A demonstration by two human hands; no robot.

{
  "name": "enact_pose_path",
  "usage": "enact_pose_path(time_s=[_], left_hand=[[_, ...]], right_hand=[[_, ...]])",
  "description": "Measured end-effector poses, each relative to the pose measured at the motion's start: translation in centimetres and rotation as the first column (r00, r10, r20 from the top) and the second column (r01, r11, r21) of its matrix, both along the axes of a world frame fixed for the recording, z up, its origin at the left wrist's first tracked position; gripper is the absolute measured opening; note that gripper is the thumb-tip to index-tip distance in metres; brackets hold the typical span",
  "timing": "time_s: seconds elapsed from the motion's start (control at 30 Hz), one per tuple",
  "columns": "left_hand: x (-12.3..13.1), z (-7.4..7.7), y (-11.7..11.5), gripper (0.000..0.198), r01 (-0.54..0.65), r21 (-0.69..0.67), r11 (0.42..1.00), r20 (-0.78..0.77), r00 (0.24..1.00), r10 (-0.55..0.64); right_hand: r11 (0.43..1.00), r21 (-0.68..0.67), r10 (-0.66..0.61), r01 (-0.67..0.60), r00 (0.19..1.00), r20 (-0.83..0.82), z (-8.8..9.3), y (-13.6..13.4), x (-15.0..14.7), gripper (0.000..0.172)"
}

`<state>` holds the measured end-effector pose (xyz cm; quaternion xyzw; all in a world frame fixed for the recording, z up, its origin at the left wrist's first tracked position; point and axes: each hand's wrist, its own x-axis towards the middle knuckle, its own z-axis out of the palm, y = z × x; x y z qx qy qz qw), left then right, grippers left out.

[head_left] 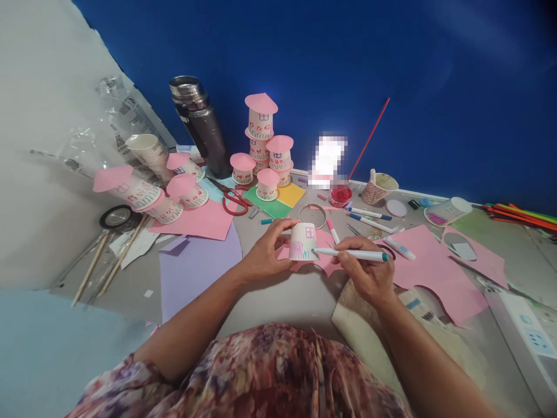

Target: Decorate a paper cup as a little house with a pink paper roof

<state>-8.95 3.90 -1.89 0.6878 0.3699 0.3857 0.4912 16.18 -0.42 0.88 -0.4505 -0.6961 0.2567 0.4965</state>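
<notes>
My left hand grips a small upturned white paper cup with a pink window and pink door drawn on it. My right hand pinches a white marker with a teal cap, held level, its tip touching the cup's lower right side. Both hands hover over a pink paper sheet on the grey table.
Finished cup houses with pink roofs stand stacked at the back; more lie at the left. A black flask, red scissors, a tape ring, loose markers, coloured paper, a lilac sheet and pencils surround them.
</notes>
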Motion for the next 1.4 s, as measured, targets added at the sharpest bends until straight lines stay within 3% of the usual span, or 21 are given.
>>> enact_pose_path(time_s=[0.33,0.67,0.83,0.97,1.13,1.3,1.4], left_hand=[[0.0,-0.4,0.1,0.081,0.028,-0.048,0.998,0.089,0.996,-0.023],[0.0,-0.5,0.1,0.081,0.032,-0.067,0.997,0.119,0.993,-0.024],[0.2,-0.2,0.0,0.080,0.053,-0.116,0.992,0.185,0.982,-0.031],[0.4,-0.1,0.0,0.082,0.053,-0.180,0.982,0.242,0.970,-0.008],[0.4,0.0,0.2,0.077,0.083,-0.207,0.975,0.313,0.950,-0.015],[0.4,0.1,0.3,0.076,0.101,-0.252,0.962,0.359,0.934,-0.004],[0.4,-0.3,0.4,0.077,0.117,-0.267,0.957,0.383,0.924,-0.006]], right_hand=[[0.997,-0.006,0.083,-0.083,0.996,-0.021,1.0,0.0,-0.3,0.008],[0.992,-0.051,0.111,-0.113,0.993,-0.034,0.8,0.0,0.0,0.015],[0.997,-0.049,0.059,-0.063,0.996,-0.070,0.5,0.1,0.2,0.011],[0.987,-0.085,0.126,-0.136,0.986,-0.110,0.2,0.1,0.4,0.013],[0.995,-0.083,0.051,-0.061,0.991,-0.120,0.0,0.1,0.6,0.014],[0.986,-0.118,0.098,-0.115,0.985,-0.143,-0.1,0.1,0.8,0.018],[0.991,-0.113,0.057,-0.075,0.987,-0.149,0.1,0.2,0.6,0.018]])
